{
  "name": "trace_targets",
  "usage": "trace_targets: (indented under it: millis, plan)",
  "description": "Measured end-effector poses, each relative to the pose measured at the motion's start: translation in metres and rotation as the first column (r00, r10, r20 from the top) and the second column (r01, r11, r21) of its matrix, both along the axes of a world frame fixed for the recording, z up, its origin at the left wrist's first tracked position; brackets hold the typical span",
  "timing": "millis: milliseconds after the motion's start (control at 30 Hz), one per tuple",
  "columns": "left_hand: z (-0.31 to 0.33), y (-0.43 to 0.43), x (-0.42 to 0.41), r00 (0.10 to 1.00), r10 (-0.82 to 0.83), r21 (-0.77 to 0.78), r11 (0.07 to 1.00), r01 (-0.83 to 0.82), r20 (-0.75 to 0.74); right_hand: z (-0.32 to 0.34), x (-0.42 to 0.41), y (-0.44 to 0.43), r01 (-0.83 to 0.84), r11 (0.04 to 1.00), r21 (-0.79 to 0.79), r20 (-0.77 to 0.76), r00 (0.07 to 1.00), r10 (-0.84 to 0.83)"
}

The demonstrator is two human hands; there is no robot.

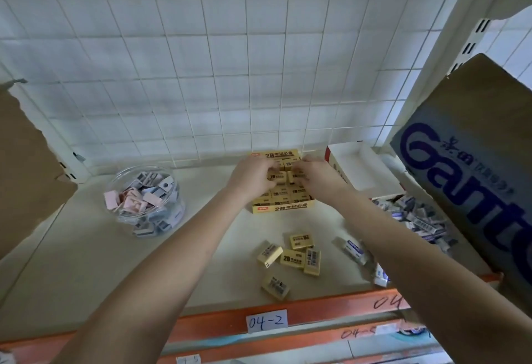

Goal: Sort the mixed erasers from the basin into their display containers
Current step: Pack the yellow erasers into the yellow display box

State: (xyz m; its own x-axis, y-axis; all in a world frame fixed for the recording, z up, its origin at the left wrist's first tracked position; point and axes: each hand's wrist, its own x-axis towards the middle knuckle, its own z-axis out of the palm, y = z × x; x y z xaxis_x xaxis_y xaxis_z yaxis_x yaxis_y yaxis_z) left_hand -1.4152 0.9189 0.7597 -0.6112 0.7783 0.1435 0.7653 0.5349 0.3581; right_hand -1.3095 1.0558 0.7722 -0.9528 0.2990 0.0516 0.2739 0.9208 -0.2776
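Erasers, yellow and boxed in paper sleeves: most packed in rows inside the yellow display box toward the back edge of the shelf, five loose yellow erasers lying near the front edge. Largest thing around: brown carton with blue lettering at the right edge, partly covering a heap of white erasers. Next, clear round tub at the left, holding pink and grey erasers. Then an open white box, apparently empty, just beside the display box at the back right. Left hand and right hand both over the rear rows of the display box, fingertips pinched on erasers there, each grip closed on a yellow eraser or pressing one into its row; exactly which, not clear. Likely handling: light, firm little blocks, slightly grippy, sleeves apt to slide off. Best taken by the long sides between thumb and forefinger, then pushed flat into a gap.
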Motion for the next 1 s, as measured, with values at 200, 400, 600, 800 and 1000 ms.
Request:
trace_targets:
  millis: [200, 400, 600, 800, 1000]
  plan:
    - [-0.014, -0.007, -0.002, 0.993, 0.079, 0.13, 0.987, -0.089, 0.086, -0.004, -0.009, 0.002, 0.063, 0.996, -0.065, -0.044, 0.997, -0.066]
    - [-0.016, -0.009, 0.003, 0.981, 0.162, 0.2, 0.963, -0.18, 0.102, -0.011, -0.01, 0.002, 0.162, 0.974, -0.16, -0.129, 0.975, -0.183]
    - [-0.016, -0.024, -0.003, 0.987, 0.141, 0.176, 0.973, -0.152, 0.077, -0.011, -0.009, 0.005, 0.123, 0.983, -0.137, -0.136, 0.981, -0.142]
    - [-0.018, -0.023, 0.004, 0.965, 0.232, 0.236, 0.937, -0.257, 0.125, -0.018, -0.012, -0.004, 0.208, 0.955, -0.212, -0.19, 0.95, -0.249]
    - [-0.017, -0.023, 0.008, 0.969, 0.245, 0.143, 0.961, -0.238, -0.033, -0.025, -0.004, -0.002, 0.264, 0.935, -0.238, -0.237, 0.917, -0.32]
